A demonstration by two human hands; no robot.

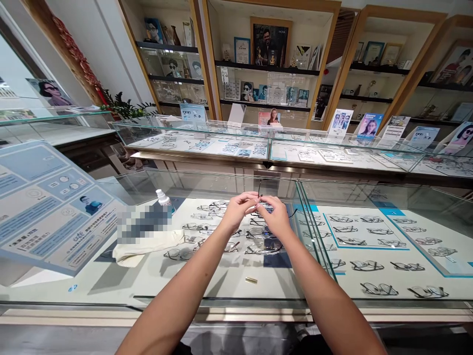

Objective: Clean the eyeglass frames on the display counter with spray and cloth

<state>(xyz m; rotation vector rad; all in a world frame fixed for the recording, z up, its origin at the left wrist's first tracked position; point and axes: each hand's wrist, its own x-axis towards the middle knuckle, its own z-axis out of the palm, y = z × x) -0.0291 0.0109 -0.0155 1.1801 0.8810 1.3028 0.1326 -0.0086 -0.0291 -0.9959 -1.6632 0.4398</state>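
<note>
Glasses (260,194), mostly hidden from view, are pinched by the nearly closed left hand (239,209) and right hand (275,213).

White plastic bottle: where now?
Head view, left of centre: the white plastic bottle is on the glass counter, beyond the cream cloth and left of the left hand.

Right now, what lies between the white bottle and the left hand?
In the head view, eyeglasses in the display case show between the white bottle and the left hand.
</note>
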